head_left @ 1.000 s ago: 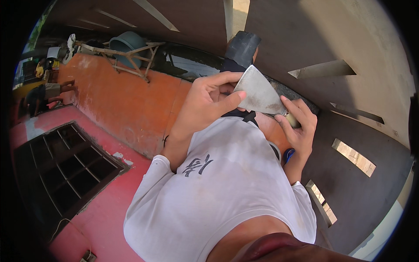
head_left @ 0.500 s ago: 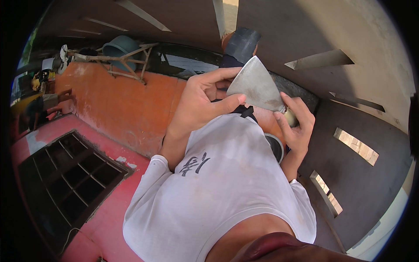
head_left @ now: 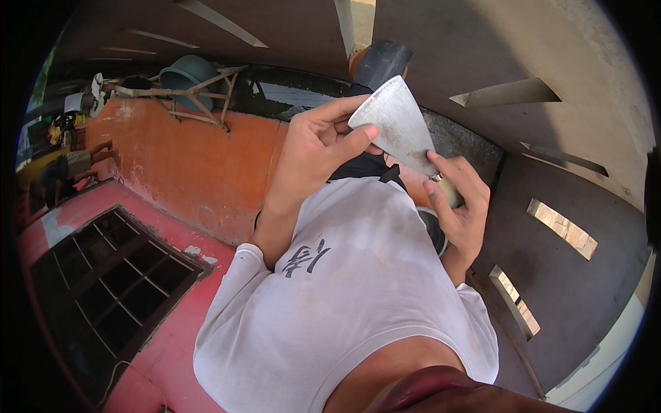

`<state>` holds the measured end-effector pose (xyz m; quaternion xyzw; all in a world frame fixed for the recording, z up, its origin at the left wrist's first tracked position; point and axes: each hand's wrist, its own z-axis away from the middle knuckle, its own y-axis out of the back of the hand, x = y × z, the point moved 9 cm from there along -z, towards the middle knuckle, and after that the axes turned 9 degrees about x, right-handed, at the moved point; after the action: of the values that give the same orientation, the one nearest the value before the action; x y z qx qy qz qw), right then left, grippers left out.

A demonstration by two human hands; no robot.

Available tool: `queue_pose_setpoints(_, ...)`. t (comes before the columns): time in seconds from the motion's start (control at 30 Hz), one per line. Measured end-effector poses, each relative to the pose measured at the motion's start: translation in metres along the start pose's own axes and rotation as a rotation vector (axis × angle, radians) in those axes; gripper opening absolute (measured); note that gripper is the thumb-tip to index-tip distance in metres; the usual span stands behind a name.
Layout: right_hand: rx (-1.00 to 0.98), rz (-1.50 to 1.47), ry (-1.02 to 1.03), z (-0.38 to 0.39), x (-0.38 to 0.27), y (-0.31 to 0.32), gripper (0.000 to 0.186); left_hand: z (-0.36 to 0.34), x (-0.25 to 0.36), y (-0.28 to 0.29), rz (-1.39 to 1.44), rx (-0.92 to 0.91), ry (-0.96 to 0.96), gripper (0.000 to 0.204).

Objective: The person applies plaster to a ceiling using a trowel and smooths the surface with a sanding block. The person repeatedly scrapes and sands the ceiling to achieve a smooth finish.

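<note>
A putty knife point(head_left: 397, 124) with a wide, triangular metal blade is held up in front of my chest, its broad edge toward the upper left. Dark smudges mark the blade near its narrow end. My left hand point(head_left: 323, 141) pinches the blade's left corner, thumb on the near face and fingers behind. At the other end, my right hand point(head_left: 463, 203) grips the pale handle where it meets the blade, with thumb and fingertips by the metal collar. Part of the handle is hidden by the right fingers.
Beyond my hands stands a dark cylindrical container point(head_left: 384, 63). A bucket point(head_left: 432, 230) shows partly behind my right forearm. On the left, a teal basin point(head_left: 189, 79) rests by a wooden frame point(head_left: 206, 89) on the orange floor point(head_left: 186, 165). A grey wall point(head_left: 558, 172) with slots rises on the right.
The putty knife has turned a little in my hands, so its blade looks narrower and brighter and more of the handle shows. Both hands have shifted slightly to the left.
</note>
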<state>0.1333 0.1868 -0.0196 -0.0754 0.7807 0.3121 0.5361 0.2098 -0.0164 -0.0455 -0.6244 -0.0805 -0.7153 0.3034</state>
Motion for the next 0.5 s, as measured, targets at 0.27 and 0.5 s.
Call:
queue_pose_setpoints(0.27, -0.05, 0.025, -0.08, -0.006, 0.012, -0.01, 0.042, -0.014, -0.017, 0.003, -0.003, 0.005, 0.037, 0.043)
queue_pose_setpoints(0.5, -0.239, 0.305, -0.106, -0.001, 0.061, -0.055, 0.053, -0.041, -0.087, 0.01, 0.003, 0.012, 0.214, 0.04)
